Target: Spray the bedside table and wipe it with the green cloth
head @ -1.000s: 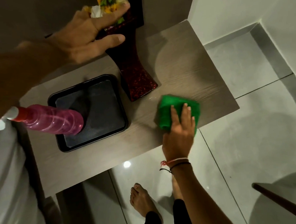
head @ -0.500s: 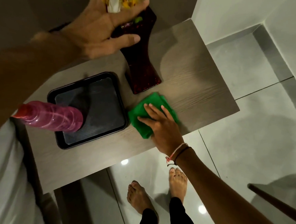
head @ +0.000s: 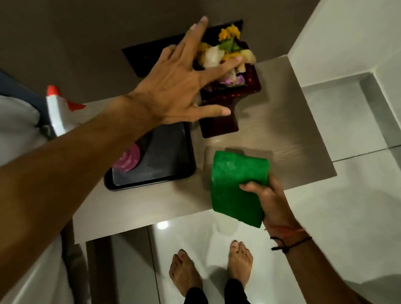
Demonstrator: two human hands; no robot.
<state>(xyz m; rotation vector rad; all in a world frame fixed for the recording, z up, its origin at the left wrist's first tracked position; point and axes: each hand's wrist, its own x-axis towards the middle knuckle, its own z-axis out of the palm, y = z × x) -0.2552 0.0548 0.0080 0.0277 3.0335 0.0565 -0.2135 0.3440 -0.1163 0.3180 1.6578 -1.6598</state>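
The bedside table is a pale wood-grain top in a wall corner. My right hand pinches the folded green cloth at its right edge; the cloth is raised over the table's front edge and hangs past it. My left hand reaches across the table with fingers spread. Its thumb and index finger straddle the top of a dark red vase full of flowers. The pink spray bottle stands on a black tray, mostly hidden by my left forearm. Its white and red nozzle shows above the arm.
White bedding lies at the left, touching the table. A black panel is on the wall behind the vase. My bare feet stand on glossy white floor tiles in front of the table; walls close the back and right.
My right hand has swept the green cloth from beside the vase's base toward the front edge and lifted it off the top. My left hand stays on the vase top.
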